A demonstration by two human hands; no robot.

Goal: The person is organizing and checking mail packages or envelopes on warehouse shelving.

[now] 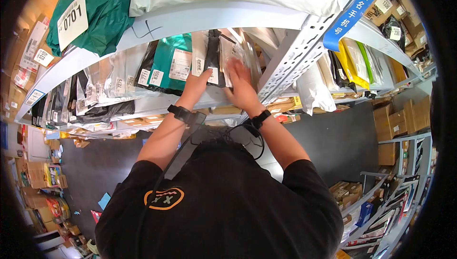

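- Evidently both hands are among upright parcels near the shelf's [216, 98] right end.
- Left hand [193, 88]: thumb at the label of the black parcel [213, 52]; other fingers hidden, so cannot tell whether they grip.
- Right hand [243, 87]: fingers extended, blurred, laid against the clear bag [228, 52], not clenched.
- Black parcel stands at the shelf's front edge, between green parcel [164, 54] and clear bag.
- Post [289, 59] rises at the shelf's right end.
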